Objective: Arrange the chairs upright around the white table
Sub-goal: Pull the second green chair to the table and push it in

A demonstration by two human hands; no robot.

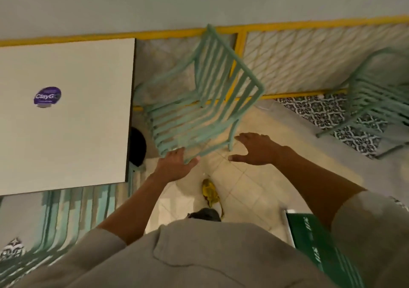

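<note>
A mint-green slatted metal chair (194, 101) stands tilted just right of the white table (73, 132), its back leaning toward the yellow railing. My left hand (174, 166) grips the front edge of its seat. My right hand (256, 148) hovers open with fingers spread, just right of the chair's front leg and not touching it. A second green chair (371, 101) stands at the far right. Below the table's near edge, another green slatted chair (66, 216) shows, blurred.
A yellow railing (241, 41) with lattice panels runs behind the chairs. The table carries a purple sticker (47, 96). A yellow-green scrap (210, 192) lies on the tiled floor by my shoe (204, 214). A green box (321, 243) sits at the lower right.
</note>
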